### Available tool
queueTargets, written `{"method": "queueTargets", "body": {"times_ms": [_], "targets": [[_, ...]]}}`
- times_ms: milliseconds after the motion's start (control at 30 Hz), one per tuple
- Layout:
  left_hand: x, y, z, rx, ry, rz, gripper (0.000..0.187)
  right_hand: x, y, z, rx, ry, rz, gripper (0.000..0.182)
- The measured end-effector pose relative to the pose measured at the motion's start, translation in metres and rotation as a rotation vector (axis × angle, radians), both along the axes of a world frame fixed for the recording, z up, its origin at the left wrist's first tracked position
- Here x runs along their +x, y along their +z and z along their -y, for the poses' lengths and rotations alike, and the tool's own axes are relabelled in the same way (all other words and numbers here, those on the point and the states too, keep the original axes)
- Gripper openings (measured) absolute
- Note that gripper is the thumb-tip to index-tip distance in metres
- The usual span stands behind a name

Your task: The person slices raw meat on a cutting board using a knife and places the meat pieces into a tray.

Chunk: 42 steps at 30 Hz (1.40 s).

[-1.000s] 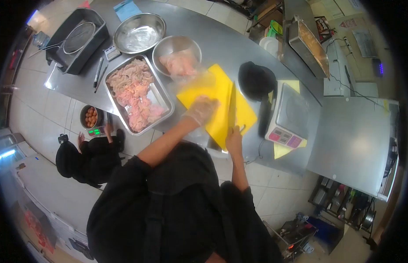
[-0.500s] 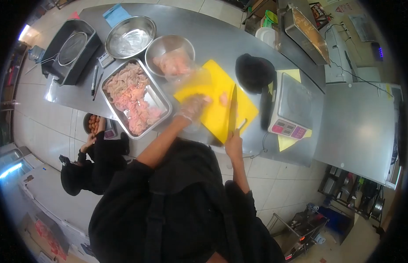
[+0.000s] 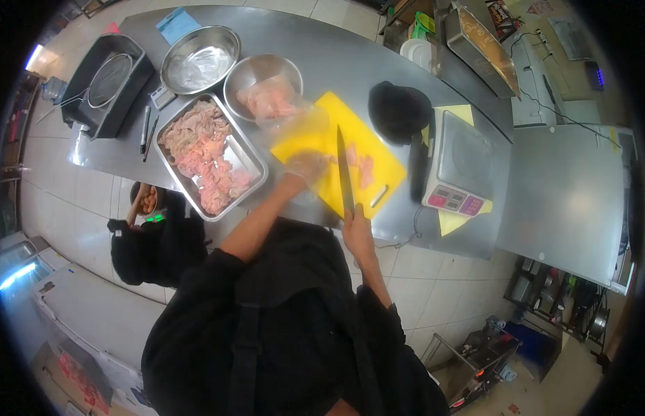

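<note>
A yellow cutting board (image 3: 378, 149) lies tilted on the steel table. My right hand (image 3: 357, 225) is closed round the handle of a long knife (image 3: 345, 166), whose blade lies over the board. In a clear plastic glove, my left hand (image 3: 306, 166) rests at the board's left side, its fingers closed on a small piece of pale meat (image 3: 329, 159). Pink meat slices (image 3: 366, 171) sit on the board right of the blade. Behind my left hand, a steel bowl (image 3: 295, 67) holds raw meat in a clear bag (image 3: 270, 97). A tray (image 3: 256, 163) of raw meat stands to the left.
On the table (image 3: 322, 41) are an empty steel bowl (image 3: 201, 61), a grey bin with a strainer (image 3: 111, 80), black pens (image 3: 145, 130), a black bundle (image 3: 399, 111) and a scale (image 3: 465, 159). Below left, a co-worker (image 3: 156, 239) in black crouches by a bowl of eggs (image 3: 148, 201).
The knife has moved left, nearer my left hand, and more sliced meat shows to its right. The co-worker has shifted position, with the head lower and hands moved.
</note>
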<state>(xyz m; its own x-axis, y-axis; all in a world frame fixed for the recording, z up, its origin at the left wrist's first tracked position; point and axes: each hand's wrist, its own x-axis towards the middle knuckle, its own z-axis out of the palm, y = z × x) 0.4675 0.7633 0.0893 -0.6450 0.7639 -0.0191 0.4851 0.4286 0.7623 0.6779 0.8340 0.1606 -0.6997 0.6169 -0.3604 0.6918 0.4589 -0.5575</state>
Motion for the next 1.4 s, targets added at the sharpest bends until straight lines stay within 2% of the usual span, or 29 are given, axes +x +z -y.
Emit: {"method": "queueTargets", "body": {"times_ms": [67, 100, 133, 233, 300, 433, 533, 733, 833, 933, 1133, 1200, 1333, 1400], "targets": [[-0.005, 0.003, -0.003, -0.092, -0.016, 0.011, 0.055, -0.003, -0.001, 0.003, 0.003, 0.012, -0.032, 0.025], [-0.007, 0.006, -0.004, -0.183, -0.030, 0.020, 0.057, -0.007, -0.004, 0.004, 0.048, 0.039, 0.050, 0.024], [-0.007, 0.008, -0.003, -0.185, -0.031, 0.020, 0.057, -0.010, -0.008, 0.004, 0.091, 0.068, 0.131, 0.024], [-0.007, 0.022, 0.002, -0.193, -0.054, 0.023, 0.060, -0.009, -0.026, -0.003, 0.095, 0.099, 0.127, 0.024], [-0.004, 0.038, 0.006, -0.301, 0.033, 0.137, 0.064, -0.017, -0.016, -0.004, 0.072, 0.091, 0.162, 0.025], [0.002, 0.034, 0.017, -0.310, -0.042, 0.104, 0.068, -0.023, -0.012, -0.006, 0.049, 0.093, 0.209, 0.026], [0.004, 0.051, 0.020, -0.381, 0.041, 0.146, 0.065, -0.021, -0.021, -0.008, 0.047, 0.082, 0.212, 0.026], [0.004, 0.034, 0.036, -0.416, -0.093, -0.021, 0.053, -0.013, -0.036, -0.011, 0.060, 0.133, 0.177, 0.026], [0.006, 0.035, 0.049, -0.300, -0.171, 0.012, 0.048, -0.016, -0.028, -0.007, 0.065, 0.110, 0.178, 0.026], [0.007, 0.073, 0.059, -0.394, -0.344, -0.179, 0.041, -0.017, -0.022, -0.005, 0.055, 0.089, 0.190, 0.026], [0.006, 0.079, 0.078, -0.424, -0.195, 0.071, 0.039, -0.020, -0.015, 0.000, 0.051, 0.023, 0.183, 0.026], [0.010, 0.068, 0.066, -0.385, 0.024, -0.062, 0.036, -0.016, -0.017, -0.006, 0.042, -0.024, 0.157, 0.026], [0.015, 0.064, 0.028, -0.279, 0.132, -0.197, 0.033, -0.012, -0.005, -0.018, 0.051, -0.099, 0.145, 0.027], [0.016, 0.044, 0.010, 0.139, 0.162, -0.433, 0.029, -0.008, -0.002, -0.018, 0.056, -0.097, 0.126, 0.027]]}}
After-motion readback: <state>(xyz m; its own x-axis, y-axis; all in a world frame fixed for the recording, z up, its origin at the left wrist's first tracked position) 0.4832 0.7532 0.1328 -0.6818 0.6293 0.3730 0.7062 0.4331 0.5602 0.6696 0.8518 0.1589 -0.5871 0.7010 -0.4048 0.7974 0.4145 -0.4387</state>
